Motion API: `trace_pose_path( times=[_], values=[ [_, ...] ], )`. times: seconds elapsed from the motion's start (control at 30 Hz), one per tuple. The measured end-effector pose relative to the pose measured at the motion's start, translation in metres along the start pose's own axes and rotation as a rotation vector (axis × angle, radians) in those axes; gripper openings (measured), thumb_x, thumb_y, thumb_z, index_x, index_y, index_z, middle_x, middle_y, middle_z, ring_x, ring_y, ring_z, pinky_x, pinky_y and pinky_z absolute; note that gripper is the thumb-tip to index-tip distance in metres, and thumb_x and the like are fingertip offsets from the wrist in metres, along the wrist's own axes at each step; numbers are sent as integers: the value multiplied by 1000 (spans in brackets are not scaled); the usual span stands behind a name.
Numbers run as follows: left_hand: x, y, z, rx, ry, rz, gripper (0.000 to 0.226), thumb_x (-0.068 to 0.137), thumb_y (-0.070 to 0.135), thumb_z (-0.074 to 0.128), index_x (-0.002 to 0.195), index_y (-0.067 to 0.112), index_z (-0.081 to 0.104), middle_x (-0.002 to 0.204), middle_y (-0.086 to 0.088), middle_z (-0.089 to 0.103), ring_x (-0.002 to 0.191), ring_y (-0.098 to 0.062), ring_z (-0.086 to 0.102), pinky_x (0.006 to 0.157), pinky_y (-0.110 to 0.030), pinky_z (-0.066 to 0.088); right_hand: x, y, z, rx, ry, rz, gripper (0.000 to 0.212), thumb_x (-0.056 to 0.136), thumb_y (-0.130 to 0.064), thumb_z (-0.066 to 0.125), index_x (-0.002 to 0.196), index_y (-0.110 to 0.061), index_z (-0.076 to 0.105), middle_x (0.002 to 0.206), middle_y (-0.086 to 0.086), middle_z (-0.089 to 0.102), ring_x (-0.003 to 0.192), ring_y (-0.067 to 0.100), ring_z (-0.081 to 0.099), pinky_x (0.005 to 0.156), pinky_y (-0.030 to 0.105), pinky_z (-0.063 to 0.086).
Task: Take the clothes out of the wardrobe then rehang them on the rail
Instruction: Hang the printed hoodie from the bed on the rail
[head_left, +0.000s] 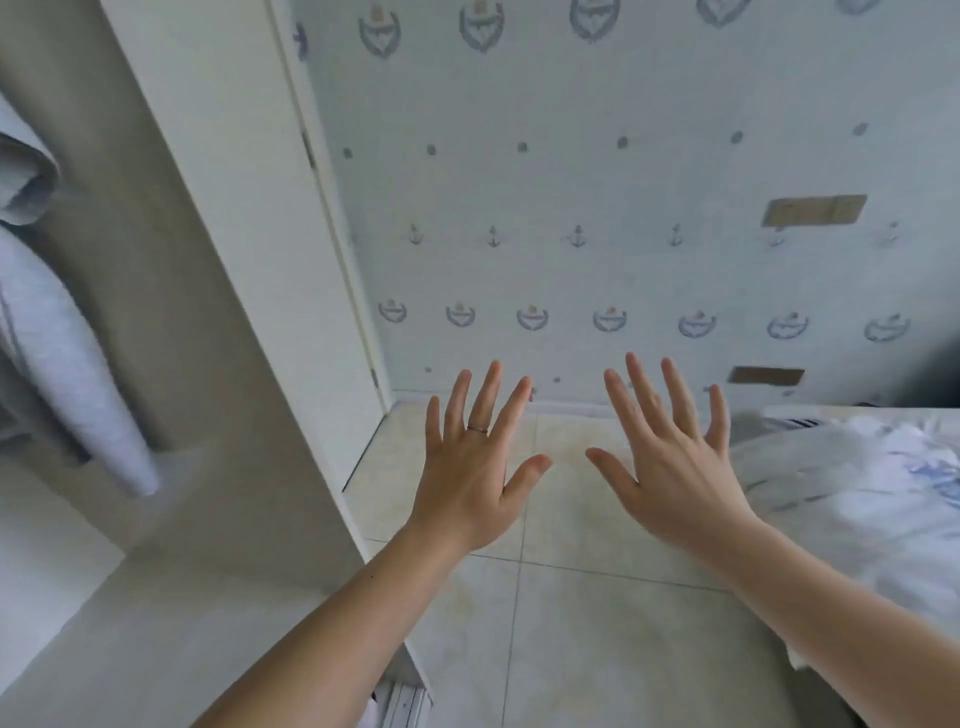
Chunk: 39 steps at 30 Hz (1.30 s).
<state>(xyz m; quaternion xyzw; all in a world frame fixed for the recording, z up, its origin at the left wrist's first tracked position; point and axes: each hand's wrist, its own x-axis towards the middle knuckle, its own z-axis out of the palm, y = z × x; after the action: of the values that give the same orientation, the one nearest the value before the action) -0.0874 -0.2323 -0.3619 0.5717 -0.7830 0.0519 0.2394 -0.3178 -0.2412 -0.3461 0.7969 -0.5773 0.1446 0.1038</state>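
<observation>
Grey and soft, the garment hangs inside the wardrobe, left of its white side panel. Its hanger and the rail are out of view. Right of that panel, over the tiled floor, the left hand and the right hand are raised with fingers spread wide. They hold nothing and are well apart from the cloth. Farther right of the panel lies rumpled white bedding. The risk, as I judge it, is that a reach made with the head turned from the wardrobe could catch the sleeve instead of the hanger and drag the garment off.
</observation>
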Motion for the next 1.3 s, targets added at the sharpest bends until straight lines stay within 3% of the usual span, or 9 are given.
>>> trace_pose_path(
  times=[0.23,0.4,0.7,0.83,1.03,1.13,1.3],
  values=[
    [33,93,117,-130,-298,184,74,92,75,11,156,42,-7,163,13,-23,149,-17,-27,120,-54,-10,-91,109,46,-38,-189,367,78,91,-71,7,156,-31,-9,161,-8,-25,148,23,-24,116,60,-13],
    [77,166,195,-200,-439,346,74,92,75,13,155,44,-10,163,13,-24,147,-16,-30,119,-53,-14,-135,185,69,-62,-254,619,76,94,-69,16,152,-36,-22,159,-11,-30,145,20,-32,115,57,-18],
    [203,280,313,-232,-629,572,75,88,77,7,152,47,-17,162,14,-25,146,-15,-33,113,-43,-27,-141,317,97,-80,-344,1034,76,91,-72,8,152,-36,-19,159,-12,-29,144,19,-33,114,54,-20],
    [256,317,358,-247,-691,630,71,85,81,-1,144,53,-29,160,14,-28,146,-14,-33,118,-47,-19,-122,364,112,-69,-369,1145,75,94,-70,14,152,-36,-19,160,-12,-26,144,20,-34,112,54,-24],
    [309,352,405,-251,-764,713,69,84,81,-4,140,54,-33,162,14,-27,140,-10,-41,116,-45,-23,-111,417,136,-39,-404,1260,75,90,-74,3,148,-38,-27,157,-15,-32,139,15,-40,109,53,-29],
    [337,374,432,-237,-789,728,72,86,80,0,145,51,-28,160,15,-30,140,-10,-41,114,-42,-26,-109,452,152,-20,-420,1299,74,86,-76,-4,144,-40,-33,156,-14,-34,138,15,-43,110,53,-28],
    [387,419,477,-174,-816,726,75,89,76,6,153,44,-19,159,14,-31,144,-13,-36,118,-46,-20,-101,526,174,23,-432,1349,76,87,-75,0,149,-40,-26,160,-12,-27,141,16,-37,110,54,-28]
  ],
)
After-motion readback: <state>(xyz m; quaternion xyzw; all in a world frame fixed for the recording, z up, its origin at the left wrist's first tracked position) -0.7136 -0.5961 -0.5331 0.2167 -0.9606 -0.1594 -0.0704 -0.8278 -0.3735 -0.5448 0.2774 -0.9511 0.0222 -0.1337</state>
